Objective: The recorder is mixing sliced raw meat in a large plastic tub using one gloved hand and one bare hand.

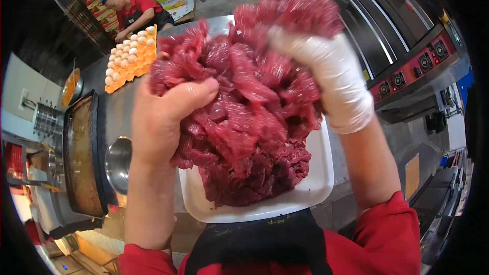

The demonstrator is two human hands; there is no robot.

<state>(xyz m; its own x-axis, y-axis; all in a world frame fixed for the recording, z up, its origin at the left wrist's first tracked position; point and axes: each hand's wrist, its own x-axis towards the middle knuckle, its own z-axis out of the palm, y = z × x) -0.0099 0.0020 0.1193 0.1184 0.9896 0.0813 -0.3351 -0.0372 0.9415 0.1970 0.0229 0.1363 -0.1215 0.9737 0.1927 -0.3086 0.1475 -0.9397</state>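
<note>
A large heap of sliced raw red meat [244,110] is lifted between both hands, above a white plastic tray [317,183]. My left hand [164,107], bare, grips the heap's left side with the thumb across the front. On the right side, my right hand [332,72] wears a thin white glove and holds the meat from above, its fingers blurred and partly hidden behind slices. More dark raw meat [256,183] lies in the tray below. The bottom of the lifted heap overlaps it, so I cannot tell whether they touch.
Left of the hands are an orange egg tray [131,70] holding several eggs, a steel bowl [119,164] and a dark-rimmed baking pan [82,152]. A co-worker [133,7] in a blue cap bends over the far left. An oven [397,46] with knobs stands at right.
</note>
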